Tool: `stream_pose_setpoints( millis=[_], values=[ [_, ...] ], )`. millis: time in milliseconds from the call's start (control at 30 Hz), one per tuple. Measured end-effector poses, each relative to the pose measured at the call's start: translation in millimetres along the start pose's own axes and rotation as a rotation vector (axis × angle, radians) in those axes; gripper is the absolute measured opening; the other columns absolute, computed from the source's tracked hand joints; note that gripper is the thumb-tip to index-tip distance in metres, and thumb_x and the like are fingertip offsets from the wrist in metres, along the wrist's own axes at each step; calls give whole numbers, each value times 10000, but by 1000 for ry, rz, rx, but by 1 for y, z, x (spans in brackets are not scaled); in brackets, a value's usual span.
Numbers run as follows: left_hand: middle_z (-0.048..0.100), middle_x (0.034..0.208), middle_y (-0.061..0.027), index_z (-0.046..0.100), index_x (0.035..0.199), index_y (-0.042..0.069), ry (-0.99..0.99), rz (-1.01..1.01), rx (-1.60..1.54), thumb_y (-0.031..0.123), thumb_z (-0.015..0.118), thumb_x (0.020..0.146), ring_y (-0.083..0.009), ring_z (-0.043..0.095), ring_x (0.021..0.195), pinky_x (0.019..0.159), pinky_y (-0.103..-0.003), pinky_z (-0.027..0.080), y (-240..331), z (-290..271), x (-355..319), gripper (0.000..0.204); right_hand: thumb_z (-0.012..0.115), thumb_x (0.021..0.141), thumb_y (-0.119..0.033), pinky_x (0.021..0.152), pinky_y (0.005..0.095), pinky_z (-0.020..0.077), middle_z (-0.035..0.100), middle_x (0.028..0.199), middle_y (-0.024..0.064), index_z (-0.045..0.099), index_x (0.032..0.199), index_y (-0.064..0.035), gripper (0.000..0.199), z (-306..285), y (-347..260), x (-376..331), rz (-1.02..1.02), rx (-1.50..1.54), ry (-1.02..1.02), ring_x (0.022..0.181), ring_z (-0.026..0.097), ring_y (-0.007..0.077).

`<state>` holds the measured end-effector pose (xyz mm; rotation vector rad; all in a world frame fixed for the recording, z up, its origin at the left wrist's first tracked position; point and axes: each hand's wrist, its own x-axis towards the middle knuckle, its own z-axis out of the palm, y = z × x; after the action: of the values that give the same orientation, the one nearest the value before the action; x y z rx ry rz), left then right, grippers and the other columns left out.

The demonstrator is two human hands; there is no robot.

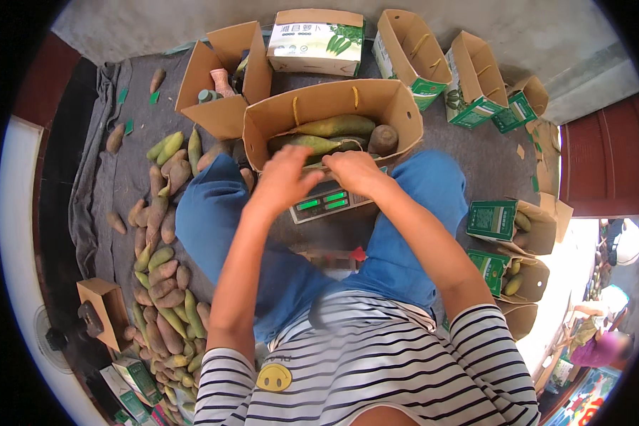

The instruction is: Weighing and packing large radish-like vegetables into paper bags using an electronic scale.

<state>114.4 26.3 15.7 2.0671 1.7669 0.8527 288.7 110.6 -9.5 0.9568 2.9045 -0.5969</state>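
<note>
In front of me an open cardboard box with yellow rope handles stands on a digital scale with lit green displays. Long green radishes lie inside it, along with a brownish radish at the right end. My left hand is over the box's near left rim, its fingers apart and nothing visible in them. Beside it, my right hand has its fingers curled over the near rim, closed on the cardboard. Its fingertips are partly hidden.
A heap of loose radishes spreads over the dark cloth on my left. Behind the scale stand a box with bottles, a closed printed box and open boxes. Boxes of radishes line my right. Another person is far right.
</note>
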Motion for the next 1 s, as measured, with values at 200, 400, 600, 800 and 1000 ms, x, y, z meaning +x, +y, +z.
stream_pose_setpoints(
  millis=[200, 400, 600, 800, 1000],
  values=[
    [614, 1136, -160, 555, 1169, -22, 444, -212, -122, 218, 638, 866, -258, 559, 1096, 918, -344, 432, -21, -61, 58, 396, 595, 849, -214, 699, 463, 493, 653, 868, 136, 590, 897, -58, 163, -5, 6, -8, -11, -15, 45, 862, 632, 337],
    [625, 1030, -116, 576, 1101, -26, 339, -570, -368, 205, 650, 849, -171, 582, 946, 793, -297, 464, -113, 2, 24, 350, 594, 852, -215, 710, 467, 483, 642, 845, 132, 585, 888, -63, 157, 2, 7, -4, -32, 36, 91, 851, 624, 343],
    [657, 940, -150, 589, 1053, -63, 243, -804, -388, 130, 634, 812, -217, 627, 838, 745, -325, 492, -132, 4, 21, 312, 588, 857, -207, 730, 456, 482, 641, 863, 133, 594, 905, -73, 143, 1, 6, -2, -9, 43, 74, 880, 625, 330],
    [649, 891, -104, 597, 1045, -54, 383, -831, -662, 75, 602, 803, -154, 607, 762, 676, -286, 483, -138, 10, 23, 273, 616, 844, -231, 774, 447, 473, 623, 940, 137, 584, 983, -55, 226, -18, -1, -9, 10, 28, -54, 928, 602, 331],
    [628, 829, -65, 609, 996, -44, 331, -902, -676, 145, 657, 798, -134, 573, 712, 639, -272, 463, -137, 8, 17, 278, 588, 893, -217, 874, 334, 471, 639, 1075, 117, 612, 1111, -32, 288, -112, 22, -50, 39, 412, 435, 1007, 609, 242]
  ],
)
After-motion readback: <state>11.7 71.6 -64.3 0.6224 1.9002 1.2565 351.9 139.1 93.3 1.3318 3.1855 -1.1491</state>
